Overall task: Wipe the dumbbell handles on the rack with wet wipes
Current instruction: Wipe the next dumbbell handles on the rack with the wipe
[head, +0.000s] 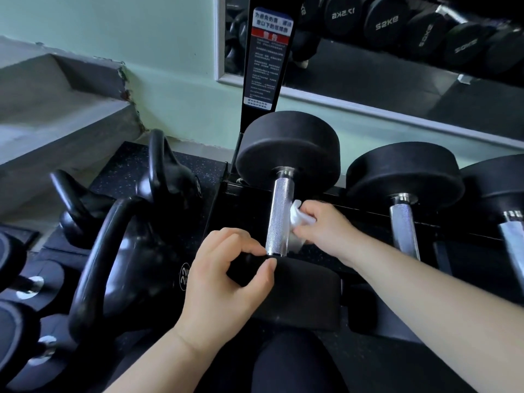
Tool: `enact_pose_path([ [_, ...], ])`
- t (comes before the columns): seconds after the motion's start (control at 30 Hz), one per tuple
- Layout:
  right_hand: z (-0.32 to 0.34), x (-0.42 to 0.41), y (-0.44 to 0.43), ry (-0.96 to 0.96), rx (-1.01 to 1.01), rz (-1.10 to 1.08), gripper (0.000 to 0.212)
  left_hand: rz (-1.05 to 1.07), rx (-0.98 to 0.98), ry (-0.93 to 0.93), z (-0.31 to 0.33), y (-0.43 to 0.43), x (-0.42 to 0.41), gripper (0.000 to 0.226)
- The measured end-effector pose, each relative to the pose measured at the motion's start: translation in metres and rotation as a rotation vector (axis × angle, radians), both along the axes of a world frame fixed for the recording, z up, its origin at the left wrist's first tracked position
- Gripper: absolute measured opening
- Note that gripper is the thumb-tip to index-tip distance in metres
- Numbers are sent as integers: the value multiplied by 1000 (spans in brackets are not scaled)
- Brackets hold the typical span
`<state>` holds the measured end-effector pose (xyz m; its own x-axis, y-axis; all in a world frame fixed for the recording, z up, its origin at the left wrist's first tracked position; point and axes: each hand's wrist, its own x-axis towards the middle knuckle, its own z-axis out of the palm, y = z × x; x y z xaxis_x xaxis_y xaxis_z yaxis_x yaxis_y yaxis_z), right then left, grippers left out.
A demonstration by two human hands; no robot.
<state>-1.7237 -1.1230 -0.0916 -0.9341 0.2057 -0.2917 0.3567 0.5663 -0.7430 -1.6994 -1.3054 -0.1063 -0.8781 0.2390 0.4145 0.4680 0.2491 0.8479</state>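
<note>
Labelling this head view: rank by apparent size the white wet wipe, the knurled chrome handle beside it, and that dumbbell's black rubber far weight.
1. Black rubber far weight.
2. Knurled chrome handle.
3. White wet wipe, partly hidden by the right hand.

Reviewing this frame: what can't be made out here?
Head view:
- wipe: mostly hidden inside the right hand.
- dumbbell handle: right side covered by the wipe.
- kettlebell weight number: partly hidden behind the left hand.
- sign text: too small to read.
- rightmost dumbbell: cut off by the right edge.
</note>
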Motion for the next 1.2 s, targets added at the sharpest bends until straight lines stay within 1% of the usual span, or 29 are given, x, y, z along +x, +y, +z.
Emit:
enact_pose_path([
  [0.07, 2, 5, 2, -49, 4, 91, 33, 5, 2, -2, -1, 0, -1, 10],
  [0.1, 4, 3, 2, -51, 14, 99, 33, 3, 2, -3, -1, 0, -1, 10],
  [0.17, 3, -6, 2, 0, 54, 27, 30, -1, 0, -1, -1, 0, -1, 10],
  [0.23, 5, -17, 1, 88, 58, -111, 29, -4, 0, -4, 0, 1, 0, 10],
  [0.27, 6, -20, 1, 118, 71, -141, 31, -4, 1, -6, 0, 1, 0, 10],
  [0.3, 7, -20, 1, 126, 100, -126, 32, -5, 1, -8, 0, 1, 0, 10],
  [0.37, 9, -10, 0, 54, 155, 19, 34, -9, 2, -9, 0, 0, 0, 10],
  [0.43, 9, 7, -6, -80, 166, 192, 37, -5, 0, -6, 0, 1, 0, 10],
  [0.5, 9, 14, -6, -158, 164, 253, 37, -2, -8, 0, 1, 1, 0, 10],
  [0.57, 10, 5, -3, -107, 189, 199, 35, -4, -9, 1, 1, 1, 0, 9],
  [0.67, 14, -20, 2, 73, 204, -26, 28, -6, -9, -7, -1, 1, -1, 10],
  [0.7, 14, -25, 2, 108, 191, -91, 25, -4, -13, -13, -2, 2, -2, 10],
  [0.77, 10, -23, -3, 108, 113, -170, 23, 1, -17, -22, -3, 1, -2, 11],
  [0.83, 8, -7, -7, 39, 62, -119, 26, -1, -4, -14, -2, 1, -1, 10],
  [0.9, 10, 8, -10, -83, 74, 17, 32, -6, -7, -8, 0, 1, 0, 10],
  [0.97, 14, 8, -8, -134, 108, 92, 34, -12, -11, -17, 1, 1, 1, 10],
  [1.0, 15, 4, -7, -114, 128, 82, 32, -13, -12, -21, 2, 1, 1, 11],
  [1.03, 15, -3, -5, -60, 127, 20, 29, -11, -13, -22, 2, 1, 0, 11],
  [1.1, 13, -20, -4, 86, 63, -194, 24, -13, -12, -21, 2, 0, 0, 12],
  [1.13, 13, -28, -4, 144, 55, -269, 25, -16, -11, -17, 2, 0, 0, 12],
  [1.2, 13, -30, -7, 172, 130, -273, 29, -23, -17, -9, 2, 0, -1, 12],
])
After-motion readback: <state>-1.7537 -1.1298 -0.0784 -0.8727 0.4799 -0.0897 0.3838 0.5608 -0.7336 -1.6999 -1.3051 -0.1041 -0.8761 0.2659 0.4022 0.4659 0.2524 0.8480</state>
